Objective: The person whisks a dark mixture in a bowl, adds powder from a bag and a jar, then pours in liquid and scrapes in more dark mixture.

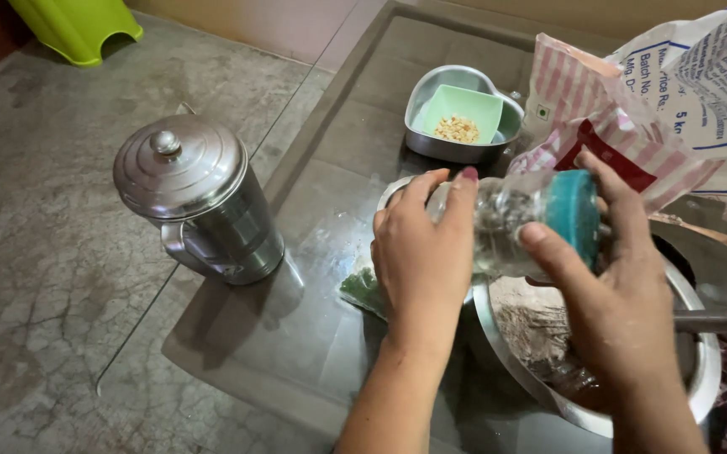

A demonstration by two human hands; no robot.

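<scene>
A clear jar [506,220] with a teal lid [572,214] lies tilted on its side in the air, above a steel bowl [708,370] that has brownish flour in it. My left hand [422,252] grips the jar's body. My right hand [611,286] wraps around the teal lid end. Both hands hover over the bowl's left rim. What the jar contains is blurred.
A lidded steel jug [200,197] stands to the left. A heart-shaped steel tin [431,92] holds a green dish [463,113] of pale bits. A striped flour bag [649,109] rises at the right. A green stool [78,29] sits far left. A steel handle [716,321] crosses the bowl.
</scene>
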